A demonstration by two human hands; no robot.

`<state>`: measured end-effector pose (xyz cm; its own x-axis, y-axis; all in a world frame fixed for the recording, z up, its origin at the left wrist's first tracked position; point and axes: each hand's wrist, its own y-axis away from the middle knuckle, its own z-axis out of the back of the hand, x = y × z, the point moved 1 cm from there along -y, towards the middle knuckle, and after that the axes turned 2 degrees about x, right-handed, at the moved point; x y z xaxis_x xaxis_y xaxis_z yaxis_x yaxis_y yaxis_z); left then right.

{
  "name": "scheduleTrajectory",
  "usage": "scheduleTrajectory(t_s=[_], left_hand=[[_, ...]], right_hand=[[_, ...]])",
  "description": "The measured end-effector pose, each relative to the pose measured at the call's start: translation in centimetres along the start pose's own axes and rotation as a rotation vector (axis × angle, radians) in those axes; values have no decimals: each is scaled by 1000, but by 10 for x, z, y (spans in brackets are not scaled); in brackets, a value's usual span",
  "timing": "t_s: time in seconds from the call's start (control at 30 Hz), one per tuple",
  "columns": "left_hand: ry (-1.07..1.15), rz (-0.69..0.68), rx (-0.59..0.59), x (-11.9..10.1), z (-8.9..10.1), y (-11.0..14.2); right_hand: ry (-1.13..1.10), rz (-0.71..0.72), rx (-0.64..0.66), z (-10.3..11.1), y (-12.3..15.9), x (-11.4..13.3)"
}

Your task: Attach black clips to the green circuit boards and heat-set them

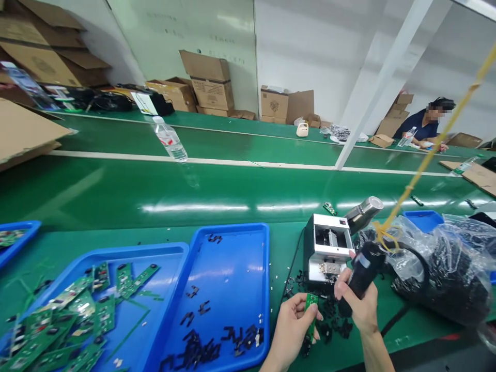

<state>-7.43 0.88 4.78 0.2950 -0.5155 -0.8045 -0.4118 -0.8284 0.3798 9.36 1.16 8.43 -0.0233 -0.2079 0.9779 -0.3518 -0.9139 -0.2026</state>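
Observation:
My left hand pinches a small green circuit board between thumb and fingers, above the dark parts at the front of the bench. My right hand is wrapped round a black electric screwdriver, which hangs from a yellow cord. Its lower end points down just right of the board, and its tip cannot be made out. Behind both hands stands a silver-and-black screw feeder. Small black plastic parts lie loose on the green mat beneath the hands.
A blue tray holds black plastic clips; another blue tray holds piled circuit boards. Right of the screwdriver sits a clear bag of black parts. A steel flask leans behind the feeder. Farther back are a water bottle and a seated person.

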Motion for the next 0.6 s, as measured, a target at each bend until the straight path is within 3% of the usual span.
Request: scheduleTrajectory(t_s=[0.17, 0.27, 0.4, 0.6], left_hand=[[55, -32, -53, 8, -15, -21], [76, -44, -103, 11, -22, -31], [91, -41, -112, 13, -23, -34], [64, -33, -105, 14, -18, -35]], right_hand=[[-68, 140, -20, -13, -22, 33], [-20, 257, -67, -25, -36, 39], [138, 321, -81, -33, -39, 26], [170, 312, -95, -29, -32, 2]])
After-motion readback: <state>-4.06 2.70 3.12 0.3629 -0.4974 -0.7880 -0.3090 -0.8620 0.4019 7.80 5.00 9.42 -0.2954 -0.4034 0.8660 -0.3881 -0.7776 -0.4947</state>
